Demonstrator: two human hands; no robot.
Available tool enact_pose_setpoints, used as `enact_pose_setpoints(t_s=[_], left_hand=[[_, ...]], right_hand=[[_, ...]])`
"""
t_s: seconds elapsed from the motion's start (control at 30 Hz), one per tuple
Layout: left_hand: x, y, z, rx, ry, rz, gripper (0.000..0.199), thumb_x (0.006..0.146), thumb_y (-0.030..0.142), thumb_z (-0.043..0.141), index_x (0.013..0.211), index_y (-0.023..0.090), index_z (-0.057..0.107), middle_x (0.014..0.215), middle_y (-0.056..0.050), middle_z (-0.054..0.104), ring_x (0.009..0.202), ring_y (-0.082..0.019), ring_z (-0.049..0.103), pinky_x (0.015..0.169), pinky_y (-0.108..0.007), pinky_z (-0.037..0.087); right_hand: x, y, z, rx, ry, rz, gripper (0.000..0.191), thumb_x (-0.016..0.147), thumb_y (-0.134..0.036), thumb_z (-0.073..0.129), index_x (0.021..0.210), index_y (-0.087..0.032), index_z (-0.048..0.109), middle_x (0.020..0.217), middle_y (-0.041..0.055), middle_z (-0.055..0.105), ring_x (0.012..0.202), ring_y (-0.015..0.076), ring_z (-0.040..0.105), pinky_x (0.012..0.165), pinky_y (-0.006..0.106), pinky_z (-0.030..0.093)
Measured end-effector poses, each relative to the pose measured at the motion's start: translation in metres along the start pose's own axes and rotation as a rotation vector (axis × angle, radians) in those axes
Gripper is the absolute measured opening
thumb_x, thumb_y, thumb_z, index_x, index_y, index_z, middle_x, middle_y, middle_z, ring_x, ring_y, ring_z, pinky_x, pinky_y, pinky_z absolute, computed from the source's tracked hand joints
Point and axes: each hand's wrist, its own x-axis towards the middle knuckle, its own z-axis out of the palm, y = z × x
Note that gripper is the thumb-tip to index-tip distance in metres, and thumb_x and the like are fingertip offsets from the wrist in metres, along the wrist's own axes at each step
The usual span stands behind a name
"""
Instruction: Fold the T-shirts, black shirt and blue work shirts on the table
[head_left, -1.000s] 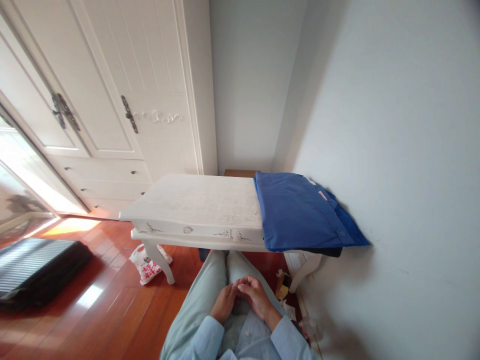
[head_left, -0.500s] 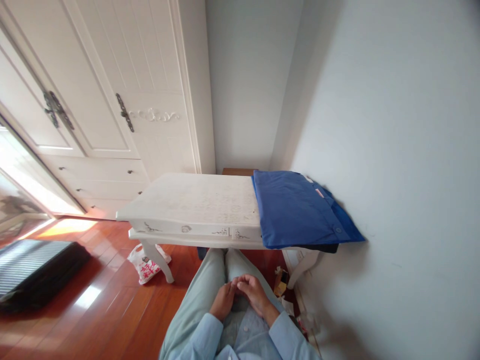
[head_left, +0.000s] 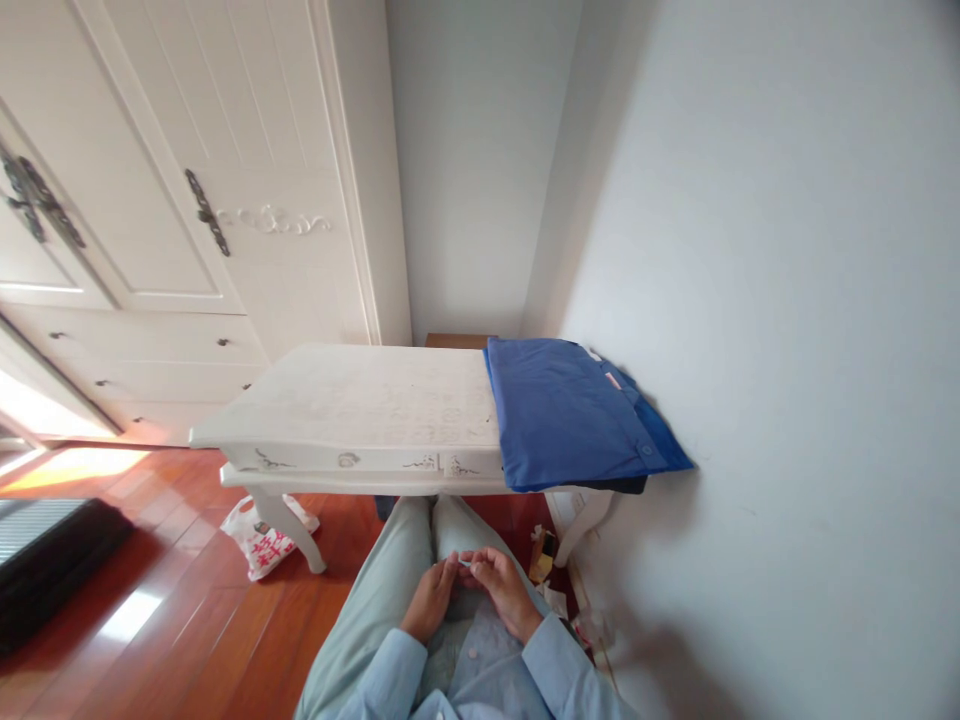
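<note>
My left hand (head_left: 432, 598) rests over my lap, its fingers curled and their tips close to those of my right hand (head_left: 504, 588). Whether anything small lies between the fingertips is too small to make out. Beyond my knees stands a white table (head_left: 375, 395) with carved drawer fronts. Folded blue cloth (head_left: 566, 415), with a button and a small pale label, covers the table's right end and hangs a little over its front edge. Something dark shows under the cloth. Neither hand touches the table or the cloth.
A white wardrobe (head_left: 292, 130) stands behind the table at the left, and a pale wall (head_left: 787, 300) rises at the right. On the floor are a white plastic bag (head_left: 262, 545), a black ridged case (head_left: 60, 580) and litter (head_left: 544, 555) by the table's right leg.
The view has turned slightly right, so the furniture appears further left. My hands stay over my lap, with their fingertips slightly further apart.
</note>
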Motion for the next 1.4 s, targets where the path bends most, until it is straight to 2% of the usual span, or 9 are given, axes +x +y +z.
enact_pose_setpoints(t_s=[0.17, 0.33, 0.5, 0.63, 0.77, 0.93, 1.07, 1.2, 1.4], left_hand=[[0.017, 0.021, 0.008, -0.079, 0.164, 0.065, 0.064, 0.071, 0.081, 0.064, 0.078, 0.018, 0.073, 0.072, -0.009, 0.068, 0.064, -0.021, 0.060, 0.059, -0.030, 0.044], [0.058, 0.070, 0.029, -0.216, 0.244, 0.075, 0.062, 0.070, 0.074, 0.069, 0.085, 0.014, 0.077, 0.077, -0.009, 0.069, 0.076, -0.023, 0.062, 0.068, -0.031, 0.046], [0.086, 0.109, 0.063, -0.428, 0.104, 0.038, 0.067, 0.065, 0.064, 0.083, 0.113, 0.017, 0.075, 0.125, -0.015, 0.070, 0.121, -0.032, 0.061, 0.102, -0.040, 0.046], [0.090, 0.120, 0.086, -0.527, -0.032, 0.022, 0.071, 0.066, 0.063, 0.084, 0.119, 0.016, 0.073, 0.125, -0.015, 0.070, 0.116, -0.032, 0.065, 0.099, -0.040, 0.050], [0.091, 0.124, 0.095, -0.624, -0.054, 0.007, 0.068, 0.062, 0.062, 0.087, 0.107, 0.012, 0.075, 0.108, -0.015, 0.075, 0.090, -0.025, 0.070, 0.083, -0.035, 0.055], [0.091, 0.136, 0.093, -0.565, -0.018, 0.073, 0.053, 0.067, 0.056, 0.087, 0.095, 0.012, 0.075, 0.094, -0.010, 0.075, 0.085, -0.021, 0.068, 0.079, -0.028, 0.054], [0.088, 0.149, 0.085, -0.769, -0.189, -0.118, 0.048, 0.069, 0.046, 0.088, 0.101, 0.015, 0.069, 0.096, -0.009, 0.074, 0.076, -0.020, 0.069, 0.068, -0.030, 0.056], [0.089, 0.168, 0.075, -0.922, -0.381, -0.333, 0.051, 0.082, 0.065, 0.070, 0.092, 0.015, 0.067, 0.084, -0.011, 0.073, 0.069, -0.023, 0.069, 0.069, -0.038, 0.058], [0.105, 0.188, 0.079, -0.838, -0.167, -0.311, 0.037, 0.087, 0.041, 0.071, 0.114, 0.017, 0.068, 0.104, -0.010, 0.076, 0.080, -0.024, 0.072, 0.067, -0.035, 0.060]], right_hand=[[-0.005, -0.016, -0.021, 0.028, 0.112, 0.031, 0.061, 0.056, -0.057, 0.094, 0.085, -0.014, 0.061, 0.100, 0.0078, 0.071, 0.083, 0.0167, 0.068, 0.072, 0.026, 0.053], [0.000, -0.052, -0.078, 0.228, 0.286, -0.024, 0.057, 0.057, -0.043, 0.096, 0.099, -0.019, 0.065, 0.105, 0.0049, 0.072, 0.085, 0.0168, 0.069, 0.067, 0.025, 0.055], [-0.007, -0.107, -0.154, 0.567, 0.476, -0.144, 0.042, 0.065, -0.032, 0.089, 0.099, -0.021, 0.066, 0.109, 0.0039, 0.071, 0.102, 0.0185, 0.069, 0.082, 0.031, 0.060], [-0.013, -0.141, -0.189, 0.664, 0.500, -0.195, 0.034, 0.070, -0.037, 0.085, 0.091, -0.020, 0.065, 0.101, 0.0045, 0.071, 0.102, 0.0193, 0.069, 0.088, 0.035, 0.060], [-0.006, -0.157, -0.197, 0.688, 0.468, -0.283, 0.040, 0.067, -0.042, 0.087, 0.093, -0.022, 0.064, 0.096, 0.0022, 0.070, 0.096, 0.0196, 0.068, 0.089, 0.038, 0.060], [0.001, -0.158, -0.196, 0.662, 0.503, -0.280, 0.041, 0.068, -0.048, 0.087, 0.093, -0.025, 0.064, 0.093, 0.0006, 0.071, 0.092, 0.0182, 0.068, 0.086, 0.036, 0.059], [-0.009, -0.161, -0.192, 0.596, 0.467, -0.339, 0.042, 0.067, -0.055, 0.087, 0.090, -0.026, 0.067, 0.094, 0.0024, 0.072, 0.094, 0.0213, 0.067, 0.089, 0.041, 0.058], [-0.023, -0.179, -0.187, 0.534, 0.446, -0.395, 0.047, 0.062, -0.060, 0.089, 0.084, -0.023, 0.069, 0.087, 0.0045, 0.071, 0.084, 0.0214, 0.066, 0.086, 0.042, 0.057], [-0.036, -0.203, -0.184, 0.518, 0.378, -0.426, 0.044, 0.067, -0.058, 0.088, 0.091, -0.027, 0.070, 0.091, 0.0008, 0.071, 0.087, 0.0190, 0.066, 0.087, 0.040, 0.056]])
